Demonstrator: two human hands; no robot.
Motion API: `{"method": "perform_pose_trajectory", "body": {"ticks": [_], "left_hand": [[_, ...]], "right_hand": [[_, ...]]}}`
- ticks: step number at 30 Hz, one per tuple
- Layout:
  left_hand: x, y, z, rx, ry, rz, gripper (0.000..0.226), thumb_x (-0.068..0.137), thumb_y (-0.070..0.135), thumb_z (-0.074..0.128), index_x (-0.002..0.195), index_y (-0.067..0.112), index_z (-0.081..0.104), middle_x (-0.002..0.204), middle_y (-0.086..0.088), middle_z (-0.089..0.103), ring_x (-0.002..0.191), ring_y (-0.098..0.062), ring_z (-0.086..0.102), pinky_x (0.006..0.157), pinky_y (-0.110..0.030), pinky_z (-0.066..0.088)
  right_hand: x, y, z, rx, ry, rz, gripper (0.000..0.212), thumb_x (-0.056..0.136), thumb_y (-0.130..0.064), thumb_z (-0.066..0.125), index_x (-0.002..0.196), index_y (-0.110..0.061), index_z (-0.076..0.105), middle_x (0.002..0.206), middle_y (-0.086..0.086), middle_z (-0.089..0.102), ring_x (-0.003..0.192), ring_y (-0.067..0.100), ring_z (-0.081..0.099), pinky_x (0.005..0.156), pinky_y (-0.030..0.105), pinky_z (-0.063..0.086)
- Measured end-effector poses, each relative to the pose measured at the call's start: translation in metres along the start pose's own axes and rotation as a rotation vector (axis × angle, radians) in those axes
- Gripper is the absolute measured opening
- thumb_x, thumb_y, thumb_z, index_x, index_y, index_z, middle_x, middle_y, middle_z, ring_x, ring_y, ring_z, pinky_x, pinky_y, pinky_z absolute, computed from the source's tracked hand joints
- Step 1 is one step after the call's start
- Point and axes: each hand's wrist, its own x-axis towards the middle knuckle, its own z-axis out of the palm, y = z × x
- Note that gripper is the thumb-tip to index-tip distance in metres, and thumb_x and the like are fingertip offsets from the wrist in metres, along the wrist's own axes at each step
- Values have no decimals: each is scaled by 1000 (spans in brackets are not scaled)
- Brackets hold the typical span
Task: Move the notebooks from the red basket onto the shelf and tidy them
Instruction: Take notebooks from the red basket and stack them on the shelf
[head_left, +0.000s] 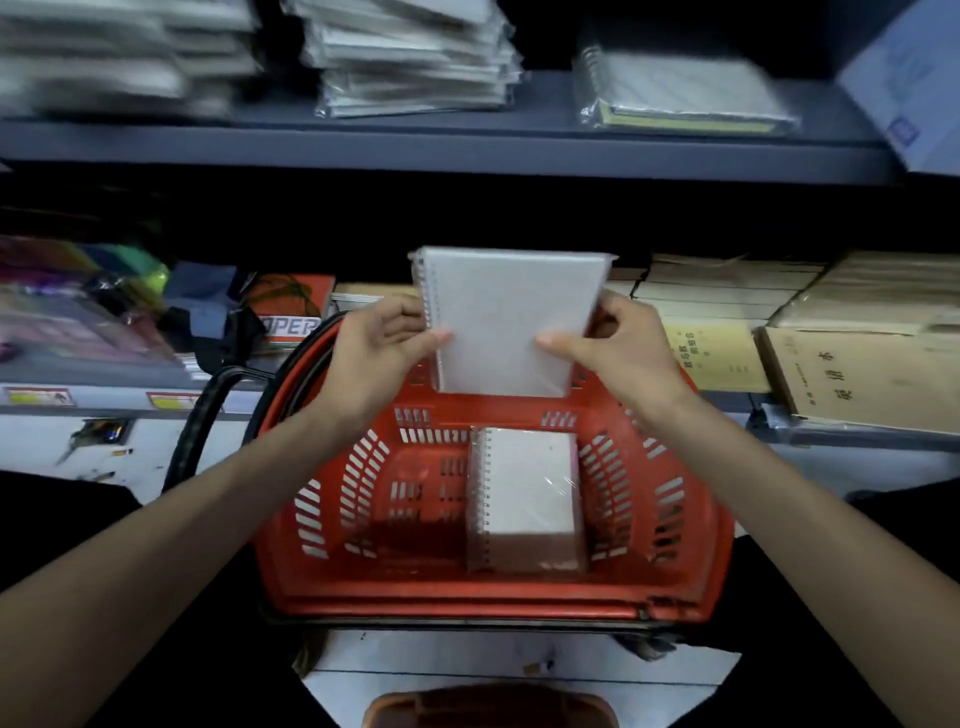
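Fingers (418, 339) pinched the spiral notebook (509, 322) at both side edges, thumbs pressed on its cover.
Nearest me, a wrapped notebook stack (524, 499) lay in the red basket (467, 597). Past it, left hand (379, 343) and right hand (618, 338) held the notebook upright over the far rim, forearms converging, presumably to square it for the grey shelf (467, 150).

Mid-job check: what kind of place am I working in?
Probably a stationery shop or its stockroom: grey metal shelves hold plastic-wrapped spiral notebooks, brown paper ledger bundles sit lower down, with a red plastic shopping basket in front.
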Motion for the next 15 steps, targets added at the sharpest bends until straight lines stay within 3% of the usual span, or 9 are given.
{"method": "perform_pose_trajectory", "body": {"ticks": [2, 5, 9, 11, 15], "left_hand": [[-1, 19, -5, -126, 60, 2, 19, 92, 3, 75, 109, 12, 76, 100, -3, 81, 93, -13, 77, 81, -22, 59], [-1, 37, -7, -309, 78, -34, 24, 97, 4, 69, 120, 8, 74, 111, -8, 80, 102, -20, 77, 86, -28, 60], [3, 52, -15, -476, 53, -54, 33, 102, 6, 62, 134, 0, 64, 126, -12, 75, 119, -25, 71, 101, -37, 58], [5, 56, -18, -507, 68, -61, 36, 102, 9, 63, 137, 2, 62, 129, -10, 73, 123, -25, 69, 106, -39, 55], [6, 62, -20, -412, 81, -20, 37, 101, 14, 66, 138, 8, 63, 127, -7, 75, 122, -24, 70, 106, -40, 55]], "right_hand": [[-3, -19, -7, 15, -47, -83, 34, 74, -4, 88, 104, -10, 73, 98, 4, 78, 78, 6, 69, 72, 24, 57], [-13, -33, -10, -7, -155, -145, 37, 79, 6, 80, 104, -19, 70, 99, -9, 75, 80, -6, 68, 75, 15, 52], [-26, -36, -5, 39, -216, -192, 36, 96, -4, 69, 117, -32, 65, 115, -10, 76, 109, 6, 71, 93, 26, 57], [-30, -41, -2, 122, -208, -186, 34, 100, -7, 64, 118, -35, 63, 115, -4, 76, 106, 14, 74, 86, 35, 62], [-33, -55, -6, 234, -150, -206, 32, 100, -2, 61, 129, -16, 63, 115, 4, 77, 104, 21, 75, 76, 39, 65]]}}
